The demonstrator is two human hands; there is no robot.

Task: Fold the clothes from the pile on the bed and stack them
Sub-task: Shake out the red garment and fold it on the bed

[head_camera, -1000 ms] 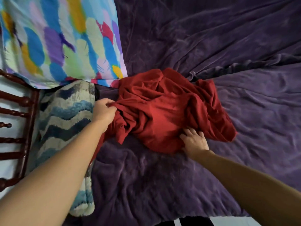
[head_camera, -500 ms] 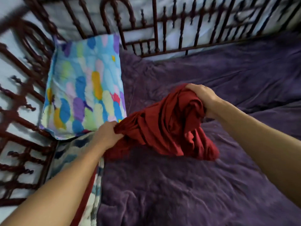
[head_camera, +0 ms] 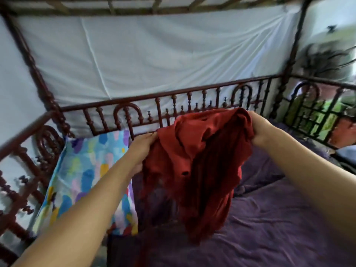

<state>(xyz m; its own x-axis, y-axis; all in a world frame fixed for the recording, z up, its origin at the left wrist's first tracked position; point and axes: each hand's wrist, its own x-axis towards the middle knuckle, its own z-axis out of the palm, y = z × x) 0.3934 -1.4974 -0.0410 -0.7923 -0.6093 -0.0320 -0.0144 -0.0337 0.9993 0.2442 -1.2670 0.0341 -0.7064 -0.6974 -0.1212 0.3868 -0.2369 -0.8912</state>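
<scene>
A crumpled dark red garment [head_camera: 194, 170] with a button on its front hangs in the air above the purple bedspread [head_camera: 269, 228]. My left hand [head_camera: 143, 147] grips its upper left edge. My right hand [head_camera: 260, 128] grips its upper right edge, a little higher. The cloth droops bunched between the two hands, and its lower end hangs just above the bedspread. No pile or stack of clothes is in view.
A pillow [head_camera: 86, 178] with a multicoloured feather print lies at the left of the bed. A dark red turned-wood rail [head_camera: 173, 105] runs around the bed, with corner posts [head_camera: 44, 89] and white cloth [head_camera: 154, 54] behind. A dark item lies at the far right edge.
Both hands have lifted the red garment off the bedspread and raised it, the right hand moving from its lower edge to its top. The view has tilted up toward the bed rail.
</scene>
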